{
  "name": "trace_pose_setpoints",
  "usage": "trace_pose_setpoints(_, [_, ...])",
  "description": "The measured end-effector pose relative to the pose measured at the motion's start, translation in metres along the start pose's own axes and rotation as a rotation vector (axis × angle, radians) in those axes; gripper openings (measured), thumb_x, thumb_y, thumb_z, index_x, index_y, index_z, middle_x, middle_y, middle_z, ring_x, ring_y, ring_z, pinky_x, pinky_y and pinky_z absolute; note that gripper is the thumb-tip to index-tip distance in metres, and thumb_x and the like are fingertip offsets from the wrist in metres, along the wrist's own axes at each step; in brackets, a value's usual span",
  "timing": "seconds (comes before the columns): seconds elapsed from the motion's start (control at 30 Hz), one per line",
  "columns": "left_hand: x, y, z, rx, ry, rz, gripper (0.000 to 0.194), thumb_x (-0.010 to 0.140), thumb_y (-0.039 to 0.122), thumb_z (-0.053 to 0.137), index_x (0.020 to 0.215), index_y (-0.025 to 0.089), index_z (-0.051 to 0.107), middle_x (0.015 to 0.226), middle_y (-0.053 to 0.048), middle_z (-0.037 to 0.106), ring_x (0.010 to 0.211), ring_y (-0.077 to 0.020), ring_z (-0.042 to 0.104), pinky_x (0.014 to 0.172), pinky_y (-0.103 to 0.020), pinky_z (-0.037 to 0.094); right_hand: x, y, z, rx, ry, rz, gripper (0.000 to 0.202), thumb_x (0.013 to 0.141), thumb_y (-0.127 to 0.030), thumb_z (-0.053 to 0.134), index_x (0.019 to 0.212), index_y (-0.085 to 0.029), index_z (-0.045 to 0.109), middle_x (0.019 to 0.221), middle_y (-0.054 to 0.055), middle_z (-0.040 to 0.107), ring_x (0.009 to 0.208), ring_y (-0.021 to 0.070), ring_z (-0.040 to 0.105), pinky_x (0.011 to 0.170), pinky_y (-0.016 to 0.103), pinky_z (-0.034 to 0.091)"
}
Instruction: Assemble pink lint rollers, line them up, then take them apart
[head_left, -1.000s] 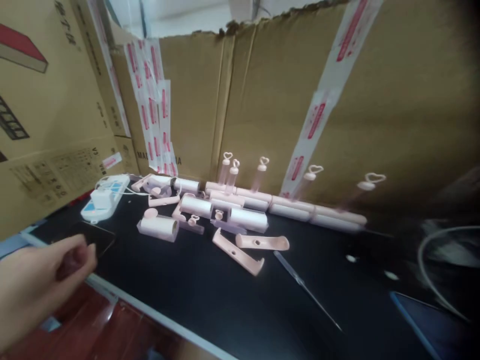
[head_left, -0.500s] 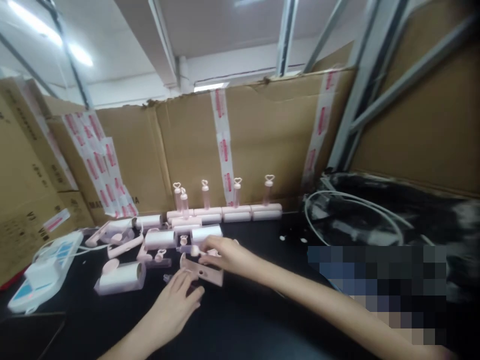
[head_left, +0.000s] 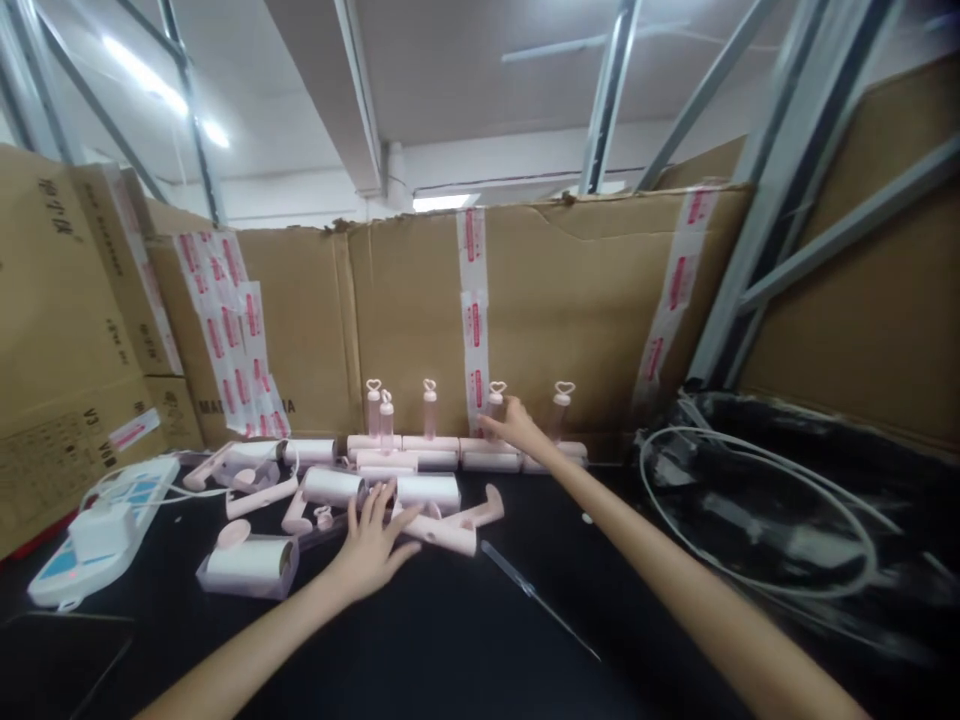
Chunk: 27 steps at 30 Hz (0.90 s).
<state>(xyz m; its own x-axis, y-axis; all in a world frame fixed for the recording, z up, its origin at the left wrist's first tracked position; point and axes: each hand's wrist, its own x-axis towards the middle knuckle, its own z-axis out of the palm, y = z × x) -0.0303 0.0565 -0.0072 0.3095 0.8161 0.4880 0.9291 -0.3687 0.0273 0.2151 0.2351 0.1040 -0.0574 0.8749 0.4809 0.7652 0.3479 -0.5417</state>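
My right hand (head_left: 519,428) reaches to the back row, its thumb and fingers closed around a clear tube with a pink cap and heart-shaped loop (head_left: 496,398). That tube stands upright on a pink-and-white cylindrical piece (head_left: 490,461). My left hand (head_left: 371,545) is open, fingers spread, over the pink parts in the middle of the table. Beside its fingertips lies a pink curved shell piece (head_left: 442,534) with a small hole. A pink angled part (head_left: 484,510) lies just behind that. A thin screwdriver (head_left: 529,588) lies on the black table to the right.
More loop-topped tubes (head_left: 430,410) stand along the cardboard wall (head_left: 397,320). White rolls (head_left: 427,491) and a clear tray (head_left: 247,580) lie around my left hand. A power strip (head_left: 112,560) with a plug is at left. A black bag with coiled cable (head_left: 649,480) sits at right.
My right hand has moved from the middle parts up to the back row tube. My left hand has spread open, and the pink shell piece lies turned over. The screwdriver now shows on the table.
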Motion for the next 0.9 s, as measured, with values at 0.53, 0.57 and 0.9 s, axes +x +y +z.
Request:
trace_pose_setpoints(0.53, [0.003,-0.006,-0.015,-0.248,-0.065,0.033,0.05,0.074,0.037,0.063,0.12,0.022,0.049,0.136,-0.013,0.04,0.129,-0.0327,0.029,0.107,-0.053,0.018,-0.102,-0.061,-0.063,0.387,0.078,-0.268,0.031,0.078,-0.051,0.058,0.08,-0.021,0.05,0.077,0.003,0.059,0.07,0.0182,0.056,0.066,0.032,0.046])
trace_pose_setpoints(0.57, [0.003,-0.007,-0.014,-0.266,-0.054,0.019,0.049,0.073,0.038,0.065,0.116,0.021,0.051,0.133,-0.013,0.042,0.128,-0.0331,0.031,0.106,-0.053,0.019,-0.122,-0.065,-0.055,0.424,-0.033,-0.249,0.031,0.079,-0.05,0.058,0.08,-0.02,0.051,0.075,0.003,0.059,0.068,0.0174,0.056,0.065,0.03,0.046])
trace_pose_setpoints(0.9, [-0.01,0.003,-0.031,-0.539,-0.011,0.107,0.066,0.075,0.032,0.06,0.128,0.017,0.024,0.13,-0.017,0.041,0.125,-0.0273,0.041,0.104,-0.045,0.034,-0.173,-0.066,0.002,0.517,-0.256,-0.204,0.025,0.082,-0.043,0.057,0.082,-0.02,0.049,0.066,-0.002,0.052,0.059,0.0128,0.05,0.056,0.025,0.041])
